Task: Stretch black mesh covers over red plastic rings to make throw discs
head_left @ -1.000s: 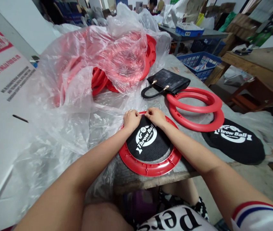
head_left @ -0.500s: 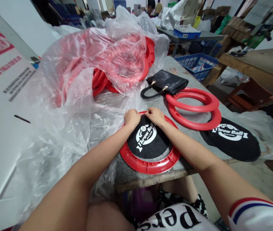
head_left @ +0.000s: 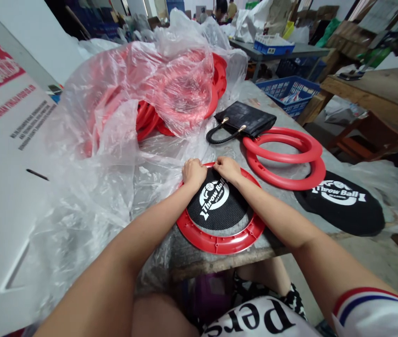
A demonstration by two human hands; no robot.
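The black mesh disc (head_left: 235,214), printed "Throw Ball", lies inside a red plastic ring (head_left: 216,245) at the near edge of the table (head_left: 170,152). The ring's ribbed side faces up, with small posts showing along its near arc. The mesh reaches the far rim, but a gap shows between its near edge and the ring.

The left hand (head_left: 194,172) and the right hand (head_left: 228,169) sit side by side at that far rim, fingers curled down and apparently pinching the mesh's edge against the ring; the fingertips are partly hidden, so exactly what each one presses cannot be told.

For good work here, I would judge it best to press straight down with both hands evenly, resting the ring flat so it does not tip, and to work outward from the held spot in small steps. Pulling hard on one side would likely skew the print and bunch the mesh.

To the right, two red rings (head_left: 286,185) overlap beside a black handbag (head_left: 251,117), and another mesh disc (head_left: 349,215) lies near them. Beyond, clear plastic sheeting (head_left: 114,112) covers more red rings.
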